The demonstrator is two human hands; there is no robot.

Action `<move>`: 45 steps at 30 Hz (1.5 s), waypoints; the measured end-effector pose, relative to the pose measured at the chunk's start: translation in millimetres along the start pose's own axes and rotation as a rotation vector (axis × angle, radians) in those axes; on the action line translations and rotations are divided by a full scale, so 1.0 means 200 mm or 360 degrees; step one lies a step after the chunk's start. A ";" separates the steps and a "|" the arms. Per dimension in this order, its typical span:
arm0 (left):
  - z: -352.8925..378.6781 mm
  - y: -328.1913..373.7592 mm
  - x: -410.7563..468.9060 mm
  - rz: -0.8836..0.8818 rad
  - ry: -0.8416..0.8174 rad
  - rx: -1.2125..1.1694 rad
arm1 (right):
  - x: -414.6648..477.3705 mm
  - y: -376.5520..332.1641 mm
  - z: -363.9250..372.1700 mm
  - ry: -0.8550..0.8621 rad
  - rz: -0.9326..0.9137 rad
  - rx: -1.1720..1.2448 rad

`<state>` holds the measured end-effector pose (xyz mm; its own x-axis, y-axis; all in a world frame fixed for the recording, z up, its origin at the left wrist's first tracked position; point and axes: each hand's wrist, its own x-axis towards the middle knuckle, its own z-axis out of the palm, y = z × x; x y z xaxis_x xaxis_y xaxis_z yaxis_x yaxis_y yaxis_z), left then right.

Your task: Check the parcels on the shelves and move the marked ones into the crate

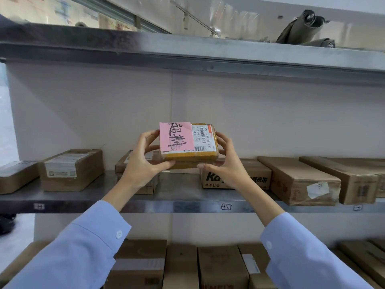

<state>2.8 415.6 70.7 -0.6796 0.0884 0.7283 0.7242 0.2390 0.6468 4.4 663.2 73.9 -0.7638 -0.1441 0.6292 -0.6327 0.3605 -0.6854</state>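
Pink-noted parcel (188, 142) gripped between left hand (143, 161), right hand (225, 163), seemingly above shelf (177, 190)

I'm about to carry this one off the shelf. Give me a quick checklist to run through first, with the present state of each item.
1. Parcel marked: ok. A pink note with handwriting lies on top of the parcel.
2. Left grip: ok. The left hand curls round the parcel's left edge, thumb under the near side.
3. Right grip: ok. The right hand holds the right edge the same way.
4. Lifted off the shelf: ok. The parcel is held above it.
5. Free of what lies below: cannot tell. A brown edge shows right under the parcel.
6. Crate located: cannot tell. It is not in view.
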 end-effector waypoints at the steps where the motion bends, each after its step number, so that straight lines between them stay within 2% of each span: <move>1: -0.01 0.00 0.00 0.0011 -0.0050 0.0003 | 0.00 0.00 0.00 0.0025 0.0013 0.0026; 5: -0.04 0.00 -0.01 0.0015 -0.0188 0.0027 | 0.01 0.02 -0.03 0.0100 0.0044 0.0027; 11: -0.08 0.02 -0.01 0.0030 -0.0178 0.0067 | -0.01 0.01 -0.06 0.0134 0.0011 -0.0080; 14: -0.09 0.01 -0.02 0.0008 -0.0261 0.0047 | -0.03 -0.03 -0.08 0.0100 -0.0022 -0.0124; 19: 0.00 0.03 -0.04 -0.0088 -0.0455 -0.0250 | -0.11 -0.07 -0.11 0.0117 0.0047 -0.0070; 23: 0.11 0.05 -0.07 -0.0059 -0.0522 -0.0315 | -0.21 -0.06 -0.18 0.0245 0.0126 -0.0082; 26: 0.23 0.06 -0.09 -0.0017 -0.0570 -0.0382 | -0.32 -0.06 -0.25 0.0365 0.0172 -0.0119; 32: 0.56 0.11 -0.22 0.0049 -0.0668 -0.0532 | -0.63 -0.07 -0.44 0.0653 0.0249 -0.0471; 36: 0.84 0.20 -0.34 0.0128 -0.0732 -0.0561 | -0.91 -0.08 -0.61 0.0668 0.0368 -0.0661; 45: 1.53 0.57 -0.77 0.0056 -0.1076 -0.0824 | -1.73 -0.19 -1.05 0.0754 0.0799 -0.0668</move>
<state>154.7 726.2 -36.6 -0.4601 0.6851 0.5648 0.5967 -0.2325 0.7681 319.9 893.1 -39.9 -0.7491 0.4990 0.4356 -0.0555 0.6080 -0.7920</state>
